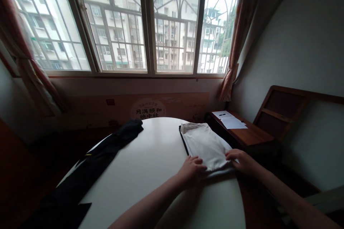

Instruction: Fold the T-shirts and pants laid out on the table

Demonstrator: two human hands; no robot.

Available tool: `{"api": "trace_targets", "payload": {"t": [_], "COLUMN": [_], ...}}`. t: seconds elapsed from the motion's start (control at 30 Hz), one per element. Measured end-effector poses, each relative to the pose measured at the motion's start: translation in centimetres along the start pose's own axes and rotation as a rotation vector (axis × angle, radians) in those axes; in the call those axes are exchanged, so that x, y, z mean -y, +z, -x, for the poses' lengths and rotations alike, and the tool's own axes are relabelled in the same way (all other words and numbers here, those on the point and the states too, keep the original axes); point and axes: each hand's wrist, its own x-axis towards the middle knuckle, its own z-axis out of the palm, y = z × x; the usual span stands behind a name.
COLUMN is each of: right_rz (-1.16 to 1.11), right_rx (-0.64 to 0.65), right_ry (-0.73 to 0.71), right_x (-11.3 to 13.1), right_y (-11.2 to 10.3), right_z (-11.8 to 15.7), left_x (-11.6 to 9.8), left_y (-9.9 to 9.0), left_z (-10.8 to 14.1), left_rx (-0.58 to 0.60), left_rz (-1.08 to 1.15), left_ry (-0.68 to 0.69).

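Observation:
A folded white garment (205, 145) lies on the right part of a round white table (150, 157). Dark cloth (184, 139) shows under its left edge, and a pale layer sticks out along the near side. My left hand (192, 169) is at the near left corner, its fingers closed on the cloth. At the near right corner, my right hand (240, 160) pinches the garment's edge. The undersides of both hands' grips are hidden. Across the table's left side stretches a black garment (99, 162), away from both hands.
Beyond the table's right edge stands a wooden chair (281, 114) beside a wooden surface (256, 134) holding white papers (232, 121) and a pen. A printed board (172, 103) leans below the barred windows (174, 43). Curtains (232, 61) hang at both sides.

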Motion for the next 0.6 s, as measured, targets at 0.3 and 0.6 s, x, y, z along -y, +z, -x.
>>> {"api": "trace_targets", "payload": {"t": [0.3, 0.6], "right_rz": [0.081, 0.262], "right_rx": [-0.134, 0.095], "right_ry": [0.021, 0.273], "right_x": [3.7, 6.1], "right_y": [1.1, 8.0], "right_z": [-4.0, -2.7], "left_x": [-1.4, 1.1], "left_y": [-2.9, -7.1], "left_z": [5.6, 13.3], "left_rx": [0.084, 0.054], "left_rz": [0.105, 0.029], "left_ry": [0.147, -0.283]}}
